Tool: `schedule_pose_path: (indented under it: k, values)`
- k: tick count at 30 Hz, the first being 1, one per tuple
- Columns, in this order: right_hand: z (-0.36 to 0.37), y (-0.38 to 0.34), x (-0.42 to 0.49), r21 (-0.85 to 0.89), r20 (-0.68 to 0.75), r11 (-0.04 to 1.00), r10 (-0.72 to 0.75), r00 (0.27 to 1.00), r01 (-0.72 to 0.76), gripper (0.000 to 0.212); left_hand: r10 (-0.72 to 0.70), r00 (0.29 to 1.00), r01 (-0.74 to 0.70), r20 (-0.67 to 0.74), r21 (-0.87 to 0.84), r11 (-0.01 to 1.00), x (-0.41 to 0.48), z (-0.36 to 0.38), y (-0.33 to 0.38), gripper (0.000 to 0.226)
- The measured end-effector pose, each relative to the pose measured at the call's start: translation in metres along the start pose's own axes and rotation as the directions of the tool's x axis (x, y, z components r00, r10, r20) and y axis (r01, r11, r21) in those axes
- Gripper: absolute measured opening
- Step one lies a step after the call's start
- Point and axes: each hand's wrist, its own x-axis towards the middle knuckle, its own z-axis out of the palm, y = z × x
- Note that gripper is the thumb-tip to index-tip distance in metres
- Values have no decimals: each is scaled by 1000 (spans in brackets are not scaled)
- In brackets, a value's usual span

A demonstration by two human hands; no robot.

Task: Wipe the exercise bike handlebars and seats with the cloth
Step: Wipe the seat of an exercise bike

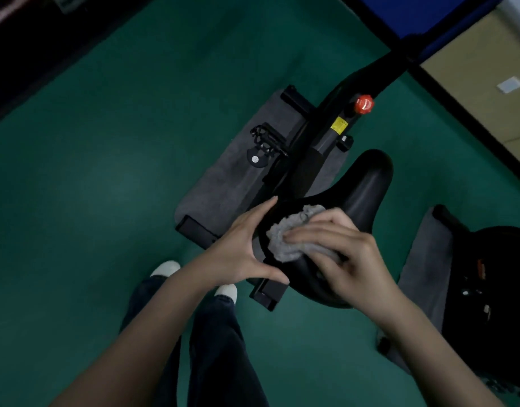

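The grey cloth (pixel 285 239) lies bunched on the wide rear part of the black seat (pixel 361 186), towards its left edge. The right hand (pixel 349 259) covers the cloth from the right, its fingers (pixel 311 235) bent over it and holding it down against the seat. The left hand (pixel 238 251) rests against the seat's left rim, fingers straight and close together and thumb spread wide, holding nothing.

The seat's narrow nose points away from the person, towards the bike's black frame (pixel 326 136), which carries a red knob (pixel 364 104) and a yellow label (pixel 339 126). A pedal (pixel 264 142) sticks out on the frame's left. The bike stands on a grey mat (pixel 223 186) on the green floor (pixel 91 171). A second dark machine (pixel 487 274) stands on the right.
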Motion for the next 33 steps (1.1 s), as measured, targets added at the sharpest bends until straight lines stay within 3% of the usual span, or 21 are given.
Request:
schedule_pose_path:
  k: [6,13,17,20,26,29,33]
  values:
    - [3,5,30,-54,141,988,-138,980,146,19,-24,991,8,-128,-120,993,-5,15,-12,120]
    - [-26,19,-22,77,249,971,-240,938,228,17,14,991,-32,-130,-136,990,-7,16,-6,111]
    - [-15,14,5,4,256,952,-297,920,306,16,19,985,-43,-171,-133,990,-5,15,-9,104]
    - [-5,3,44,-60,381,929,-316,869,364,19,-1,978,-34,-207,-166,986,-5,17,-12,102]
    - [3,10,101,-178,529,959,-97,843,222,14,-15,967,-47,-255,-237,970,-7,26,-19,94]
    - [-2,6,87,-151,532,952,-149,834,266,16,-3,966,-57,-258,-225,973,-7,26,-19,95]
    - [-16,5,49,19,468,970,-223,855,243,15,-2,973,-35,-232,-154,987,-7,21,-12,96]
